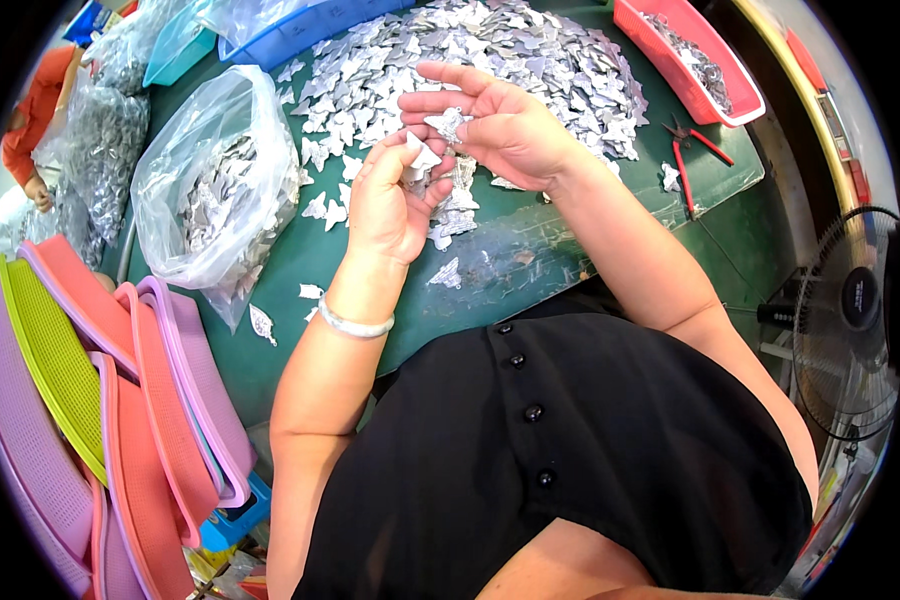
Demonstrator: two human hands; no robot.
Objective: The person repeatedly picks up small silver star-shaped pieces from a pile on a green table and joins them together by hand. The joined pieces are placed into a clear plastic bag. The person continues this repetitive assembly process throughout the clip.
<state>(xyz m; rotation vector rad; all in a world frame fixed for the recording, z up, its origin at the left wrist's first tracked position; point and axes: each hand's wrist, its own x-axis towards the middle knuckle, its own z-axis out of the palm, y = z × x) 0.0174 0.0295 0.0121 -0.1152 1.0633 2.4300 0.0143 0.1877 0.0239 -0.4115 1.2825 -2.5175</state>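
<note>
My left hand (388, 205) is closed on a silver butterfly-shaped metal piece (422, 155), held between thumb and fingers. Just right of it, my right hand (518, 130) pinches a second butterfly-shaped piece (447, 123) with the thumb, its other fingers stretched out. Both hands are above the near edge of a big heap of similar grey metal pieces (560, 75) on the green table (500, 265). Under the hands lies a small cluster of pieces (458, 205). A bracelet (354, 322) circles my left wrist.
Left of the heap sits a clear plastic bag (160, 190) with metal pieces inside. Red-handled pliers (686, 165) lie at right below a red basket (740, 105) of parts. Stacked plastic baskets (145, 450) stand lower left, a fan (850, 330) at right. A co-worker's orange sleeve (35, 110) shows far left.
</note>
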